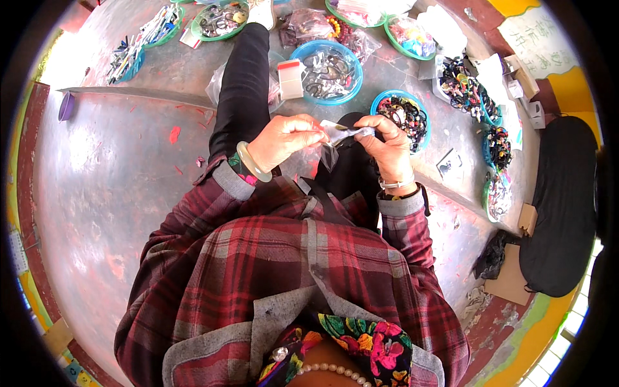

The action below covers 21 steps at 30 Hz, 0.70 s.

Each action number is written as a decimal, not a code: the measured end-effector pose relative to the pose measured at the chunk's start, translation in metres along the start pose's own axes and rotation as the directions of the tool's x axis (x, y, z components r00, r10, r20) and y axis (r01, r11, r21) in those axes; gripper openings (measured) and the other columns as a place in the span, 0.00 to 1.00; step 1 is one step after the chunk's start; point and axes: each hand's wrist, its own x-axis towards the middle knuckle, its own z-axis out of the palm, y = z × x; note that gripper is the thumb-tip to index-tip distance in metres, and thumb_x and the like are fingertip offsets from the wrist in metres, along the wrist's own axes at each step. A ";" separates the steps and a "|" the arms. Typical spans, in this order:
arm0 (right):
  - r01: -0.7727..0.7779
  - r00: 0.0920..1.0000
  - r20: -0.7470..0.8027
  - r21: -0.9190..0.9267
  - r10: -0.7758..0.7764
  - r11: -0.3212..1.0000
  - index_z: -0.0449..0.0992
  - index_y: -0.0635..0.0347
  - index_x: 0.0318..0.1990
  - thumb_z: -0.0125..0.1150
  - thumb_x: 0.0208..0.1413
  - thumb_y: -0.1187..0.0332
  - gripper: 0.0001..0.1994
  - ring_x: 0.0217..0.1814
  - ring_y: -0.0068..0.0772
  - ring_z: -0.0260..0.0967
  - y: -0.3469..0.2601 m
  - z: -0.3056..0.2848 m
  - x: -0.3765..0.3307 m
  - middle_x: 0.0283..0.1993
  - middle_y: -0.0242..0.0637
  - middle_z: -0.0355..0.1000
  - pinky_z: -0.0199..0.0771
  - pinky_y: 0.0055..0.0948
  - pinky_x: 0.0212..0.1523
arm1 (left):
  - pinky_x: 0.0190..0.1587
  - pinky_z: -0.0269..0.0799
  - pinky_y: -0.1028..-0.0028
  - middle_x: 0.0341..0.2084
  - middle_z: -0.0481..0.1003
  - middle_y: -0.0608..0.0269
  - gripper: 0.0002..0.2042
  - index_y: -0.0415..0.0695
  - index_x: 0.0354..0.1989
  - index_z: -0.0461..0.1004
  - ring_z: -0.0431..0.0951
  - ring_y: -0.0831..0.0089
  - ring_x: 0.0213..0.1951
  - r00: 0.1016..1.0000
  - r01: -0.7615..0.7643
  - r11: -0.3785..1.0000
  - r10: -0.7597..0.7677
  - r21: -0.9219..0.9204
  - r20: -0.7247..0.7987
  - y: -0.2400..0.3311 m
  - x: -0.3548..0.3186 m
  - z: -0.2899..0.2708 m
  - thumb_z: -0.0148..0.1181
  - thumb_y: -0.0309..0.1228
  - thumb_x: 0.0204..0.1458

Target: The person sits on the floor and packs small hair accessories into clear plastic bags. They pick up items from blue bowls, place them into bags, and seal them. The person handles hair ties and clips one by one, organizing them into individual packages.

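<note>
In front of my lap, both hands pinch a small clear plastic bag with something whitish at its upper part. My left hand, below a pale bangle, has its thumb and fingers closed on the bag's left edge. With thumb and forefinger, my right hand grips the twisted right end; a light-coloured band circles that wrist. What lies inside the bag is too small to make out. Just beyond the hands are a blue basket of small dark and metallic pieces and a red-and-white box.
A second blue basket with dark, colourful hair-tie-like items sits close by my right hand. Green baskets stand farther off. Along the right are more filled baskets, a long black cushion and cardboard. A purple cup is at left.
</note>
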 end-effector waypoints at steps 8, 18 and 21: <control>-0.184 0.936 -0.186 0.467 0.300 0.865 0.70 0.57 0.33 0.54 0.53 0.72 0.01 0.10 0.16 0.50 0.021 -0.033 0.008 0.24 0.35 0.68 0.47 0.15 0.11 | 0.44 0.68 0.76 0.36 0.72 0.60 0.09 0.35 0.39 0.71 0.73 0.72 0.40 0.981 0.122 0.920 -0.169 -0.373 -0.096 -0.006 0.003 -0.005 0.50 0.27 0.54; -0.166 0.713 -0.367 0.740 0.598 0.651 0.65 0.62 0.25 0.57 0.52 0.59 0.15 0.10 0.17 0.47 0.065 -0.110 0.031 0.11 0.25 0.52 0.42 0.17 0.12 | 0.42 0.68 0.77 0.33 0.73 0.60 0.08 0.35 0.37 0.72 0.73 0.75 0.38 0.962 0.184 0.898 -0.247 -0.401 -0.112 -0.009 0.008 -0.005 0.49 0.26 0.55; -0.177 0.719 -0.332 0.763 0.611 0.622 0.65 0.58 0.28 0.56 0.52 0.60 0.12 0.12 0.17 0.49 0.067 -0.126 0.036 0.17 0.29 0.60 0.44 0.17 0.12 | 0.42 0.68 0.78 0.34 0.74 0.61 0.09 0.35 0.38 0.72 0.73 0.77 0.37 0.959 0.207 0.894 -0.265 -0.397 -0.098 -0.015 0.009 -0.006 0.49 0.28 0.55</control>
